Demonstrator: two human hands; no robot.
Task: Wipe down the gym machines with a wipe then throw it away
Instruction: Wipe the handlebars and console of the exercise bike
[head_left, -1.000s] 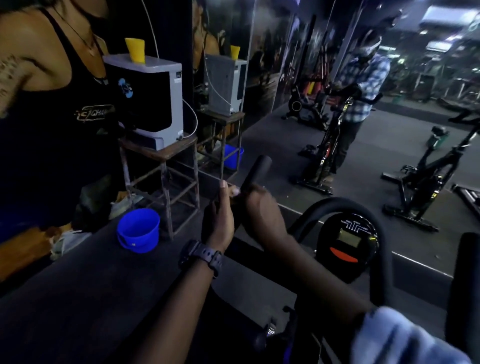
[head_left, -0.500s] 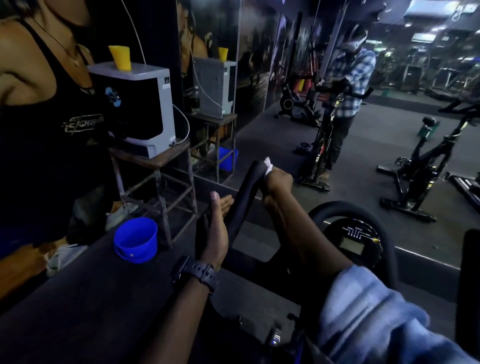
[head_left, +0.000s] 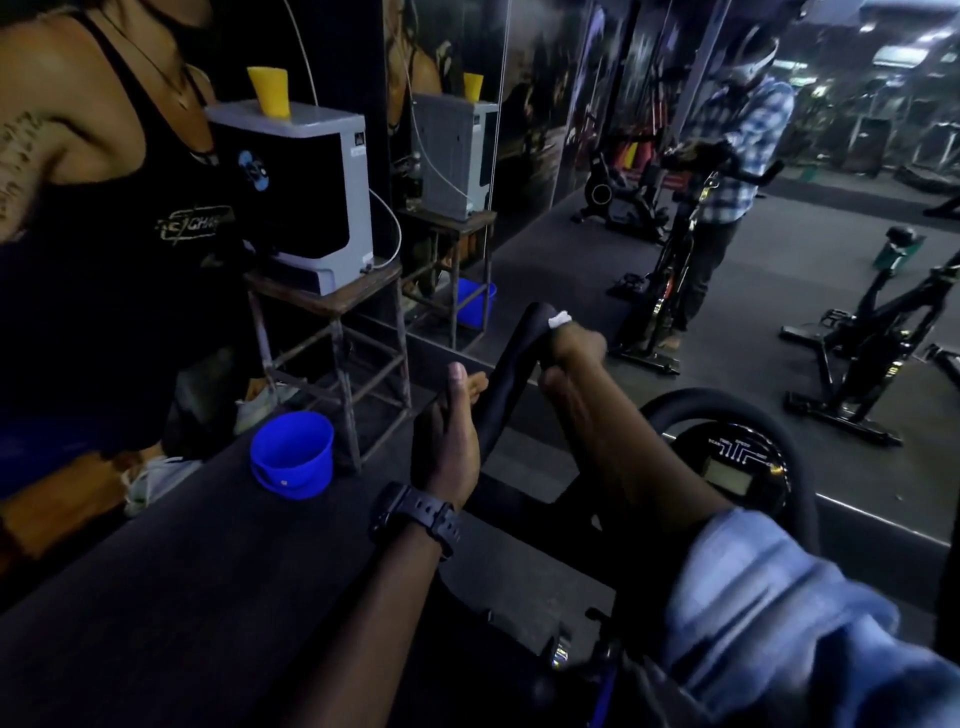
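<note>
The exercise bike's handlebar grip (head_left: 511, 374) rises with its long axis tilted up and away, free end pointing toward the mirror. The right hand (head_left: 574, 358) curls round its upper end, pinching the white wipe (head_left: 560, 319) against it. The left hand (head_left: 451, 441) rests lower, fingers relaxed, beside the bar.

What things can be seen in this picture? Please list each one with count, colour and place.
wipe: 1, white, on handlebar top, under right hand
handlebar: 1, black, centre
display: 1, black, round, lower right
bucket: 1, blue, floor at left
stool: 1, brown, behind bucket
box: 1, grey and black, on stool
cup: 1, yellow, on box
mirror: 1, wall ahead
watch: 1, black, left wrist
left hand: open, beside handlebar
right hand: grips wipe on handlebar
</note>
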